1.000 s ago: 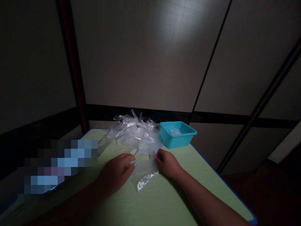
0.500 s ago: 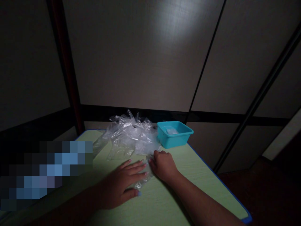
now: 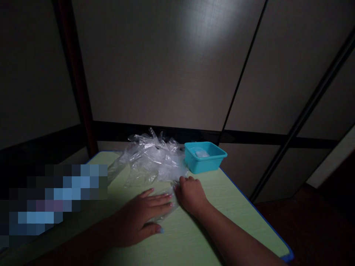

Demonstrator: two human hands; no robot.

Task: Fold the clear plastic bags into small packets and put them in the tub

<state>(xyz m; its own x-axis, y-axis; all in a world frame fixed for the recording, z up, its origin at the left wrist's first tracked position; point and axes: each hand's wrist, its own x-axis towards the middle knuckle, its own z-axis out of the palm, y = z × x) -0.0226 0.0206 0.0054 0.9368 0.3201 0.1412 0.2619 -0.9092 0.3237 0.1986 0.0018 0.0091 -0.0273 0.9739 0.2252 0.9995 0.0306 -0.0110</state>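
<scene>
My left hand (image 3: 141, 218) lies flat with fingers spread over a thin clear plastic glove (image 3: 164, 215), pressing it on the table. Most of that glove is hidden beneath the fingers, so its full outline does not show. On its right side, my right hand (image 3: 192, 195) is curled closed with the fingertips at the glove's edge. Just beyond both hands rises a loose heap of crumpled clear plastic gloves (image 3: 155, 157), some fingers sticking up.
A turquoise plastic basin (image 3: 206, 165) stands right of the heap, with a whitish clear item (image 3: 202, 153) inside. The pale green table (image 3: 238, 221) has a blue edge. Dark panelled cabinet doors (image 3: 161, 74) rise behind it. A blurred-out patch (image 3: 63, 199) covers the left side.
My left hand has slid slightly left, and the glove under it looks more spread and flatter. My right hand stays at the glove's edge. The view has shifted slightly.
</scene>
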